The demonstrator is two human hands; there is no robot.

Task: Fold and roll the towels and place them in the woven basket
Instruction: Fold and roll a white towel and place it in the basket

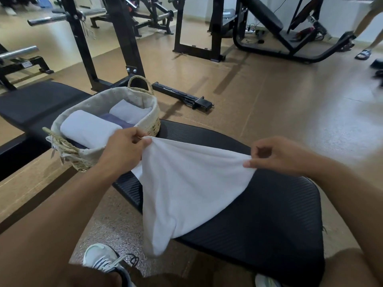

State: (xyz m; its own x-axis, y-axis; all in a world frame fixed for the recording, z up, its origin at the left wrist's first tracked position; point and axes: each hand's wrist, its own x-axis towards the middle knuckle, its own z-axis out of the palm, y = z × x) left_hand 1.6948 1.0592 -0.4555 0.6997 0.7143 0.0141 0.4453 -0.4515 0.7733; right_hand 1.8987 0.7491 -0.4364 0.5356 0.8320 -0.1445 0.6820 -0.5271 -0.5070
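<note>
A white towel [186, 183] hangs spread between my two hands above a black padded bench [269, 220]. My left hand [124, 148] pinches its upper left corner. The upper right corner is pinched by my right hand [279, 156]. The towel's lower end droops over the bench's near left edge. A woven basket [151, 125] with a cloth lining stands on the bench to the left, just beyond my left hand. Inside it lie two rolled white towels [89, 129] and a dark blue one [116, 119] between them.
Black gym racks [124, 44] and a barbell [62, 16] stand behind the basket. A black metal bar [182, 96] lies on the brown floor. Another person's legs [366, 38] are at the far right. My shoe [103, 257] is on the floor below the bench.
</note>
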